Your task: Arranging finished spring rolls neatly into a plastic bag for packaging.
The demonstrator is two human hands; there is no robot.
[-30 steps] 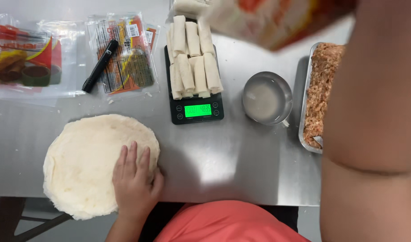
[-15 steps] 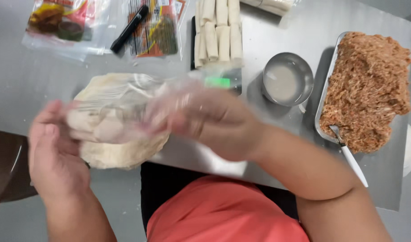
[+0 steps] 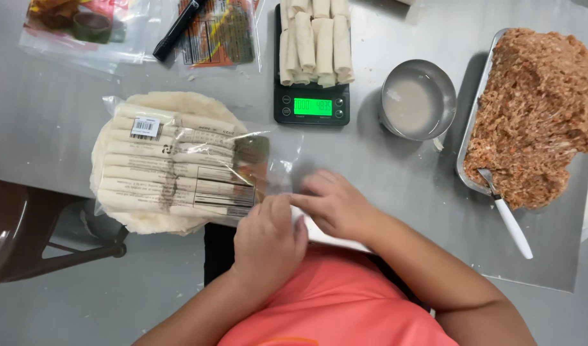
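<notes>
The wrapper bag [image 3: 178,170] now lies flat on the desk [image 3: 384,166] instead of mid-air; left hand [image 3: 268,240] and right hand [image 3: 332,205] pinch its open end

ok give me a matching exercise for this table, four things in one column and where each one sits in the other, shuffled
Things:
1. clear plastic bag of pale rolled wrappers
2. round steel bowl of cloudy liquid
3. rectangular metal tray of pinkish minced filling
4. black digital scale with green display

Places:
a. far right of the table
b. under a pile of finished rolls
c. on the round flat dough stack, at the hands
d. between scale and tray

Pairs: 1-c, 2-d, 3-a, 4-b
</notes>
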